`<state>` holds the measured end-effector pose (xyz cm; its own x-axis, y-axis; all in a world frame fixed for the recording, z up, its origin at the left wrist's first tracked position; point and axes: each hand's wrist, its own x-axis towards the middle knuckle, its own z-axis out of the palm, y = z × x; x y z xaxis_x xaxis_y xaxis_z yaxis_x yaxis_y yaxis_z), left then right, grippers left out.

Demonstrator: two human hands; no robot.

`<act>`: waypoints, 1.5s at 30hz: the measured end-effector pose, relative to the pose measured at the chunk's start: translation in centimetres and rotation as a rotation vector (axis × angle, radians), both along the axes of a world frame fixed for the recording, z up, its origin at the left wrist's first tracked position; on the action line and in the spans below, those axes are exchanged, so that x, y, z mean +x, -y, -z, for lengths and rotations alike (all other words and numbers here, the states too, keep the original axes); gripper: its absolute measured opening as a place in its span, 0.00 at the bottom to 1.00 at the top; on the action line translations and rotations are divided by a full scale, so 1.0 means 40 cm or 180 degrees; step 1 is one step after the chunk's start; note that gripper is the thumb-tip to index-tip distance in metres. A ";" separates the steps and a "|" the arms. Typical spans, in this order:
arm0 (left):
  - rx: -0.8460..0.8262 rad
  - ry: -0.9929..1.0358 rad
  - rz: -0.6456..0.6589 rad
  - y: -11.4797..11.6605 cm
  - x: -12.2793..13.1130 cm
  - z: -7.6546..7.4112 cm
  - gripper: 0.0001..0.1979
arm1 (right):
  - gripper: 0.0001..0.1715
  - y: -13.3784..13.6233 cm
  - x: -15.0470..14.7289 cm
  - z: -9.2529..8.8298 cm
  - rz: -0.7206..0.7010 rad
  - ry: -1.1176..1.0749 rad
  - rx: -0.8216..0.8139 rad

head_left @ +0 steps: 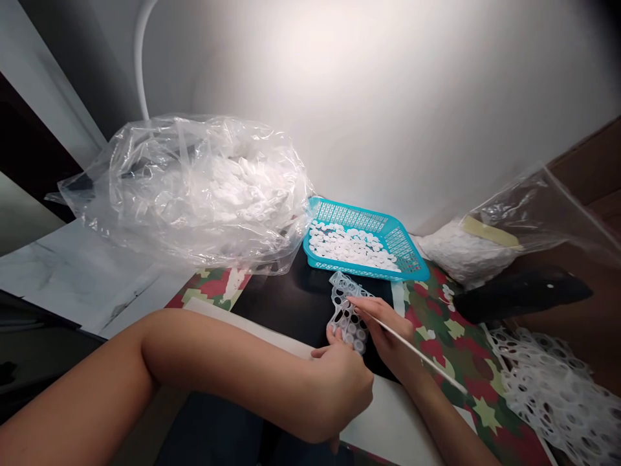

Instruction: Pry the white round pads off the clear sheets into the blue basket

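Left arm [233, 356] cutting across in front, elbow [152, 330] bent, left hand [342, 382] curled; just beside it, the right hand [385, 330], fingers [363, 304] pinched tight together!

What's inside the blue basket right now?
Many small, round white discs are spread inside the blue basket, some overlapping. They cover much of its floor, so whatever lies beneath them can't be seen.
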<state>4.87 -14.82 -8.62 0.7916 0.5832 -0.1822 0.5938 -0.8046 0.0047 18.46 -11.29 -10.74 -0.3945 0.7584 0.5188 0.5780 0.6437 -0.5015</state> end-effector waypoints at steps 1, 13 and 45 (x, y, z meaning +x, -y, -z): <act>-0.0149 -0.0078 0.0077 0.001 0.000 0.001 0.42 | 0.16 0.002 -0.001 -0.004 0.0063 -0.0049 -0.0007; -0.0261 -0.0157 0.0307 0.009 -0.006 -0.018 0.44 | 0.14 0.008 0.057 -0.037 -0.0109 0.0121 -0.0097; -0.0046 -0.0593 0.0761 0.008 -0.024 -0.032 0.34 | 0.16 0.009 0.046 -0.021 -0.1011 0.1181 0.0037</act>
<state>3.91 -15.14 -7.34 0.8583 0.3807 -0.3440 0.3793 -0.9223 -0.0742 20.32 -11.65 -9.91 -0.7654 0.5656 0.3071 0.4904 0.8215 -0.2908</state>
